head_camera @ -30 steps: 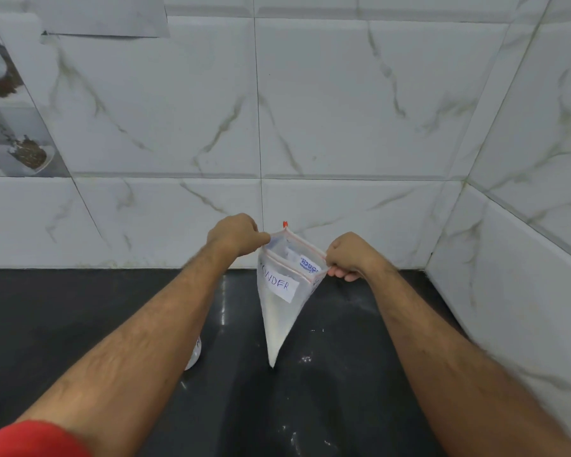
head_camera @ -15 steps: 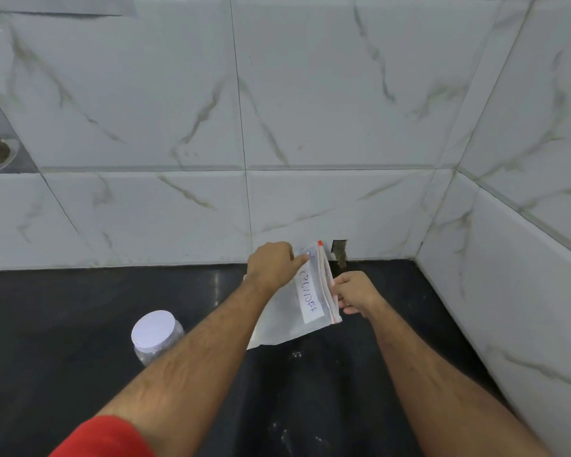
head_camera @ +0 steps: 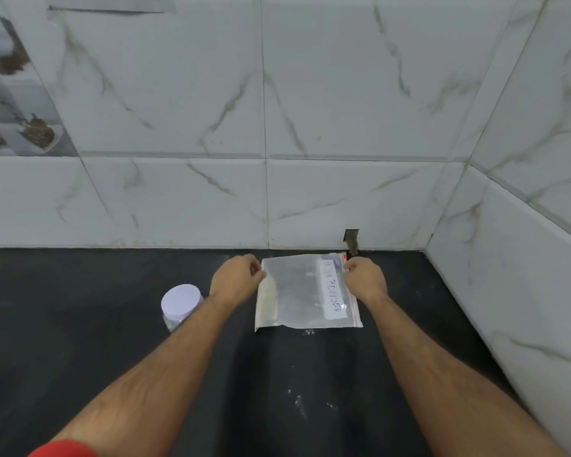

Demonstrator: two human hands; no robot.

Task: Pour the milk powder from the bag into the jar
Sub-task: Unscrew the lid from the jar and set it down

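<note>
A clear zip bag (head_camera: 302, 291) lies flat on the black counter (head_camera: 80, 324) near the back wall. It carries a white handwritten label along its right side and a red zip strip on that edge, and a little white powder shows along its left edge. My left hand (head_camera: 236, 278) pinches the bag's far left corner. My right hand (head_camera: 365, 278) pinches its far right corner by the zip. A clear jar (head_camera: 180, 306) with a white lid on top stands to the left of the bag, partly behind my left forearm.
White marble-patterned tiles form the back wall (head_camera: 310, 127) and the right wall (head_camera: 524, 258), which meet in a corner close to the bag. A small hole (head_camera: 351, 240) shows at the wall's foot. Specks of white powder (head_camera: 297, 402) lie on the counter in front.
The bag hung upright in the air between both hands; it has been turned and lowered and now lies flat on the counter. Both hands came down with it, still gripping it.
</note>
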